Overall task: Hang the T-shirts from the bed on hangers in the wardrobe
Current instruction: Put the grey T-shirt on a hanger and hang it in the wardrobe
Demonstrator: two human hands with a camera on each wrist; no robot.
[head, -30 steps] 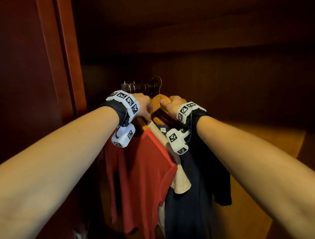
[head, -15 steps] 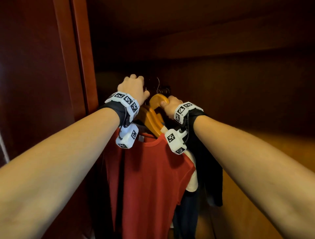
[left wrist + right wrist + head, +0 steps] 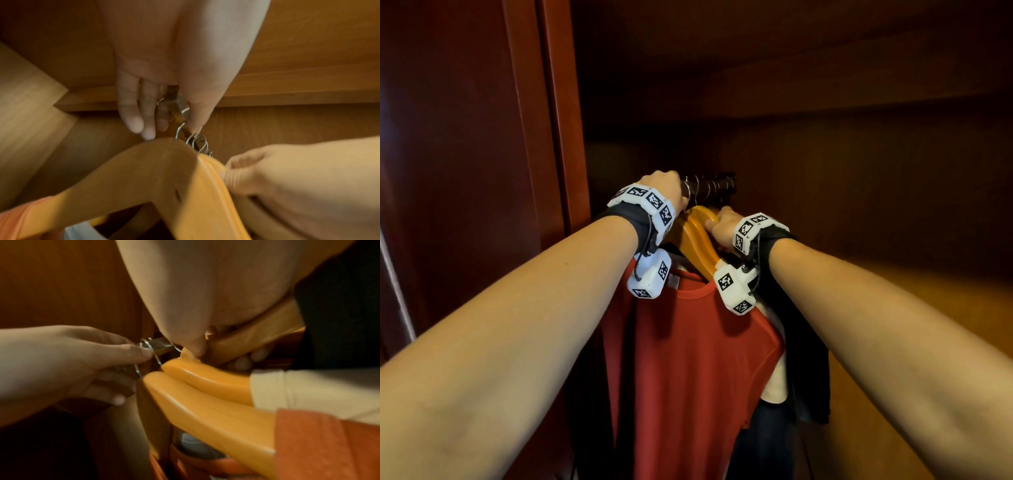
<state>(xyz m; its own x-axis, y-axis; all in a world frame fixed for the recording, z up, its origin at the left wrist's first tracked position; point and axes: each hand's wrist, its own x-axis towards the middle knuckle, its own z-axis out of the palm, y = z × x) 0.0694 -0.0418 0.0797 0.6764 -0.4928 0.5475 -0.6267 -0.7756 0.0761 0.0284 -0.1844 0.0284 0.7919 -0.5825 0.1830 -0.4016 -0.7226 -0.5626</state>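
Red T-shirt (image 3: 688, 359): hung nearest on a wooden hanger (image 3: 697, 236), inside the wardrobe.
Right hand (image 3: 724, 226): fingers curled round the neighbouring hangers' tops, seemingly holding them aside to keep a gap.
Cream and dark garments (image 3: 804, 359): hung behind, to the right.
Left hand (image 3: 662, 186): thumb and fingers pinched the hanger's metal hook (image 3: 153, 353), likely guiding it onto the rail (image 3: 717, 185), farthest.

From my feed, the curved orange-yellow wooden hangers (image 3: 207, 404) look smooth and glossy, their thin wire hooks (image 3: 198, 141) shiny metal. The red cloth T-shirt (image 3: 688, 359) looks soft and matt, and the dark reddish-brown wooden wardrobe wall (image 3: 859, 205) has a faint sheen.
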